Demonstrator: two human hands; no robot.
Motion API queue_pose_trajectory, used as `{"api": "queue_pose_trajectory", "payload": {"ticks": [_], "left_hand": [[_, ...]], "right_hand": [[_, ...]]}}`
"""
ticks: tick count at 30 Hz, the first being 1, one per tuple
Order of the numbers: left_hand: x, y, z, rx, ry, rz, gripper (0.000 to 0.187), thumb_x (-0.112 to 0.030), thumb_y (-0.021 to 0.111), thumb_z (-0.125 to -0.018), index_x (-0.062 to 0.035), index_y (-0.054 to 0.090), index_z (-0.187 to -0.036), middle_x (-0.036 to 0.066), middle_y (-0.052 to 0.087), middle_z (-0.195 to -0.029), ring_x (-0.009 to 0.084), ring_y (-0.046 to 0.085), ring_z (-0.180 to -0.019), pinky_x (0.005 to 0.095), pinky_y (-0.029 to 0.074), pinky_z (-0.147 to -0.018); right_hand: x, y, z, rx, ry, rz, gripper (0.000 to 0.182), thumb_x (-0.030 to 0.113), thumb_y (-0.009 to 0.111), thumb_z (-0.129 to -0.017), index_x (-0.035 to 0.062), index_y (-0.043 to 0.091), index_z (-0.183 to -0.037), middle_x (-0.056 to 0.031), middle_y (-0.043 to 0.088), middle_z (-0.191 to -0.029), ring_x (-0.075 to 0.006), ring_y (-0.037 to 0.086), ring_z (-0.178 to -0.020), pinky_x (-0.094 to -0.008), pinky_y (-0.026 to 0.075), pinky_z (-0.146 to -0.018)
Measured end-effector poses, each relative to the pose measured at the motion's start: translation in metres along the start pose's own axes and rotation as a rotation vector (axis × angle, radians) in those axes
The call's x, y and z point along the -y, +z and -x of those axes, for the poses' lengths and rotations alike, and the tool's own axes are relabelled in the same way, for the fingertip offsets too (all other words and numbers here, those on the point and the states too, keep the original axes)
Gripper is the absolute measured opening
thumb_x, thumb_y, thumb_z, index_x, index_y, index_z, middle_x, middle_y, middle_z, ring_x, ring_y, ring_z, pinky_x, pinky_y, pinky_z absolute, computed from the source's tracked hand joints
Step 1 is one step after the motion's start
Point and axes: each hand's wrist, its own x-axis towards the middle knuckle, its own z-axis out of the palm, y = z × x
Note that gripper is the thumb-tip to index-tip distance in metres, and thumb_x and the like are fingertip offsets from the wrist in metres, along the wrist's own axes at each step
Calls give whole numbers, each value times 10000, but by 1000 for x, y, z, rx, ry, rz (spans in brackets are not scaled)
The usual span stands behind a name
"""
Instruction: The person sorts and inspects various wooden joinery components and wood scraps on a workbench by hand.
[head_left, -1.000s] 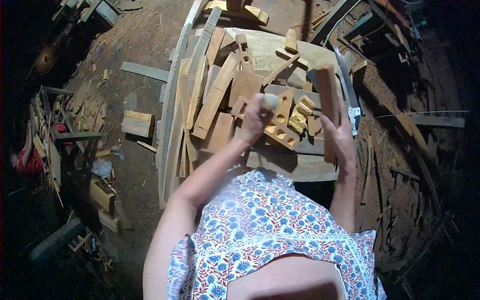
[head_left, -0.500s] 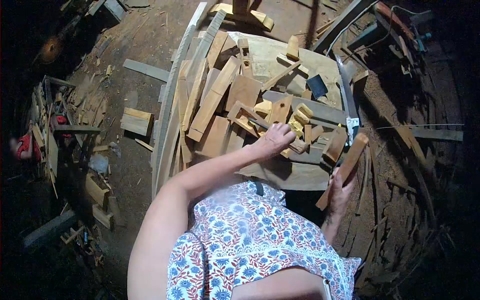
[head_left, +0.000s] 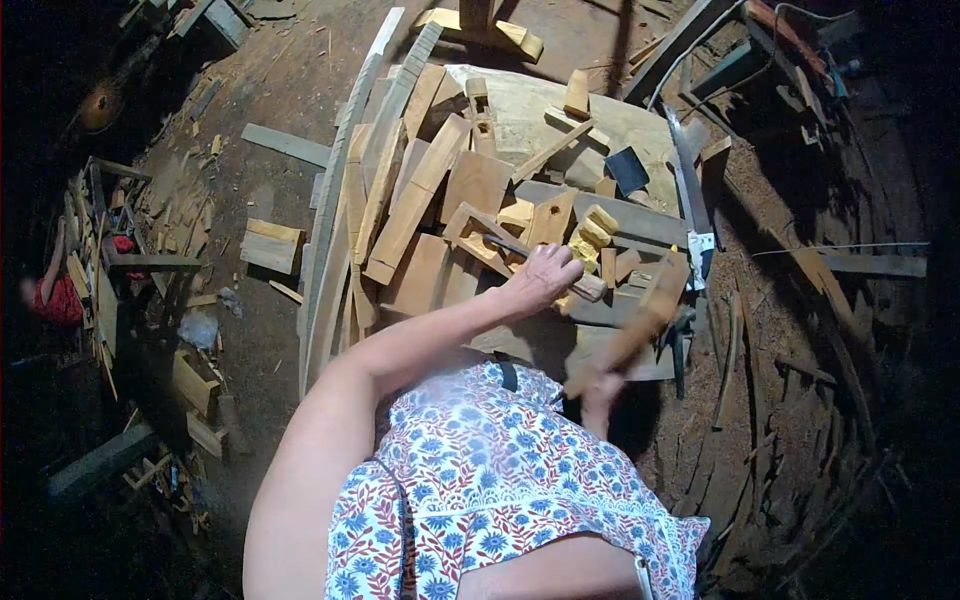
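My left hand (head_left: 545, 275) is closed around a chisel-like tool. Its dark blade (head_left: 505, 245) points left over a hollowed wooden piece (head_left: 480, 240), and the end of its wooden handle (head_left: 590, 288) sticks out on the right. Lower right, my right hand (head_left: 600, 388) grips a long wooden bar (head_left: 635, 330), blurred by motion and slanting up to the right. Yellowish carved blocks (head_left: 592, 235) and a block with a round hole (head_left: 552, 217) lie just beyond my left hand.
Long boards (head_left: 345, 190) line the left side of the low work surface (head_left: 520, 105). A dark flat piece (head_left: 627, 171) lies near its right side. Outside it are a wood block on the ground (head_left: 271, 247) and scraps. A person's red clothing (head_left: 60, 300) shows far left.
My right hand and the wooden bar have swung left, toward my left hand. My left hand keeps its grip on the tool, and the view has shifted slightly.
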Motion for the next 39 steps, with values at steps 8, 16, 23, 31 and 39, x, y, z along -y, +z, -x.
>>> {"api": "queue_pose_trajectory", "payload": {"ticks": [8,16,23,31,39], "left_hand": [[1,-4,-6,-30,-36,-13,226,-88,561,-728,-56,453,-924,149,464,-887,328,476,-836,416,393,-716],[11,-4,2,-3,-86,-84,282,-115,564,-730,-74,476,-994,130,471,-905,309,481,-870,406,390,-728],[38,-45,-11,-312,-309,281,307,-31,579,-715,-39,486,-1008,146,515,-924,315,518,-889,395,420,-776],[60,-156,18,-561,-666,462,284,-146,657,-827,-29,509,-1039,104,625,-890,173,606,-808,309,476,-709],[54,-143,36,-668,-673,603,269,-235,644,-846,2,564,-944,60,589,-824,133,567,-729,282,471,-665]], "right_hand": [[-5,22,-2,-150,448,-732,734,291,596,-844,-9,213,-1394,-167,485,-1208,-202,530,-1003,-315,459,-815],[8,26,-19,125,82,404,767,402,559,-869,-25,194,-1392,-224,369,-1335,-300,385,-1217,-356,300,-1009],[17,-10,-24,65,52,348,853,388,609,-842,-40,131,-1404,-220,285,-1398,-293,340,-1258,-359,267,-1040],[16,-14,16,-12,172,348,835,435,580,-850,-26,155,-1401,-215,318,-1375,-288,373,-1229,-372,297,-1013],[39,-17,44,-40,200,393,841,436,591,-841,-26,164,-1400,-213,356,-1348,-286,392,-1214,-373,309,-1003]]}}
